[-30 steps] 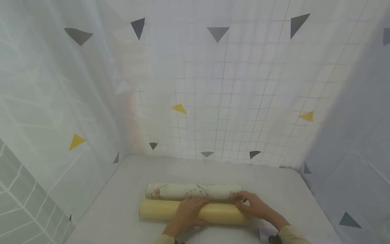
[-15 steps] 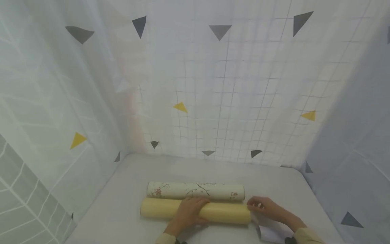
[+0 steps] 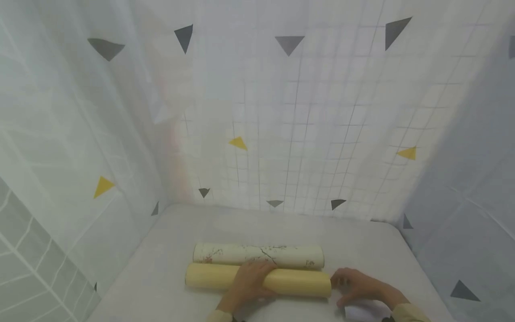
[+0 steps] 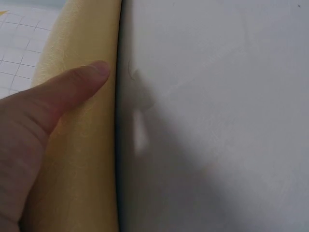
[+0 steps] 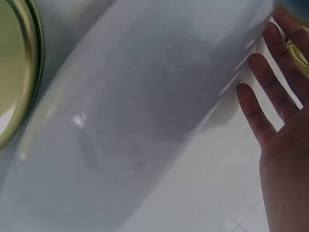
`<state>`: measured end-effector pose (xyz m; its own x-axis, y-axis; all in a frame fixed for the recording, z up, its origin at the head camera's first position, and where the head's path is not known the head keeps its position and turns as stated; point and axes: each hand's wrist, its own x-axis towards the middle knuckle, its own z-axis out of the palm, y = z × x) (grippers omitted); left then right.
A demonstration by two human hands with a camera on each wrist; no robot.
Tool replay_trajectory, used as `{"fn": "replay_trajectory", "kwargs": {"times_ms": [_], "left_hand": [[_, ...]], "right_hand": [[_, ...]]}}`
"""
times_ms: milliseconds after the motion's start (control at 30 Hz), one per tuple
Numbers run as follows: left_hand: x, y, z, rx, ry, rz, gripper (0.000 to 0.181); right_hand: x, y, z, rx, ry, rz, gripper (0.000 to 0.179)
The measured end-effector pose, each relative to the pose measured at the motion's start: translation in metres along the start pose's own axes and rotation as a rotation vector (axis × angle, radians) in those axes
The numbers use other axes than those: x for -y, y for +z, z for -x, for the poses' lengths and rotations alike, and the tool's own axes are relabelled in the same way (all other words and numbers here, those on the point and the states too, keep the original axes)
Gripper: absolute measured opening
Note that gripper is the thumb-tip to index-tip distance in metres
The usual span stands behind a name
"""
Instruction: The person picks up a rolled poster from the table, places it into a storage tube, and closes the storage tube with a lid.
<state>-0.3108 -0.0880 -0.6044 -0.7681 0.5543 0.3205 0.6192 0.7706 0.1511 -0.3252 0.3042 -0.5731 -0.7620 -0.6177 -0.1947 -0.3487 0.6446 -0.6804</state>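
Observation:
A yellow wallpaper roll (image 3: 297, 282) lies crosswise in front of a white roll (image 3: 293, 256) printed with blossom branches. My left hand (image 3: 251, 281) holds the yellow roll down near its middle, fingers over the top and thumb on the near side; in the left wrist view the thumb (image 4: 79, 87) lies across the textured yellow surface. Just off the yellow roll's right end is my right hand (image 3: 358, 285), fingers loosely bent. In the right wrist view its fingers (image 5: 270, 82) are spread along the edge of a shiny, clear plastic film (image 5: 125, 106).
Both rolls lie on a white-covered table (image 3: 193, 308). Pale sheeting with triangles and grid lines (image 3: 273, 112) rises behind and along both sides. A loose end of the film (image 3: 366, 311) lies under the right wrist.
My right hand has moved from the top of the yellow roll's right end outward to the right, then slightly nearer, its thumb now lower. The left hand stays on the roll.

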Motion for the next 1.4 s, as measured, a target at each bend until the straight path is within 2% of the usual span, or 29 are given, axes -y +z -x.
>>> {"fn": "replay_trajectory", "kwargs": {"times_ms": [233, 467, 567, 700, 900, 1067, 1200, 1300, 1400], "left_hand": [[-0.006, -0.002, 0.002, 0.0, -0.006, -0.016, 0.076], [-0.004, -0.001, 0.002, -0.034, 0.01, -0.07, 0.077], [-0.002, 0.001, 0.001, -0.032, 0.011, -0.07, 0.077], [-0.001, 0.003, 0.002, -0.028, 0.012, -0.057, 0.078], [-0.001, 0.001, 0.001, -0.035, 0.012, -0.041, 0.083], [-0.002, -0.001, 0.0, -0.02, -0.006, -0.025, 0.081], [-0.004, 0.0, 0.0, -0.019, 0.003, -0.018, 0.08], [-0.004, 0.001, 0.0, -0.032, 0.008, -0.019, 0.08], [-0.004, 0.003, 0.0, -0.056, 0.014, -0.027, 0.081]], "right_hand": [[-0.001, -0.002, 0.014, 0.038, 0.001, 0.04, 0.041], [-0.005, -0.007, 0.026, 0.033, 0.099, 0.098, 0.034], [-0.007, -0.008, 0.026, 0.024, 0.098, 0.121, 0.031], [-0.008, -0.011, 0.024, 0.014, 0.065, 0.15, 0.025], [-0.009, -0.014, 0.013, 0.002, -0.004, 0.125, 0.018], [-0.01, -0.015, 0.006, -0.053, -0.041, 0.151, 0.023], [-0.007, -0.013, 0.004, -0.098, -0.099, 0.179, 0.03], [-0.004, -0.01, 0.002, -0.139, -0.128, 0.191, 0.034], [0.001, -0.008, -0.002, -0.17, -0.119, 0.219, 0.034]]}}
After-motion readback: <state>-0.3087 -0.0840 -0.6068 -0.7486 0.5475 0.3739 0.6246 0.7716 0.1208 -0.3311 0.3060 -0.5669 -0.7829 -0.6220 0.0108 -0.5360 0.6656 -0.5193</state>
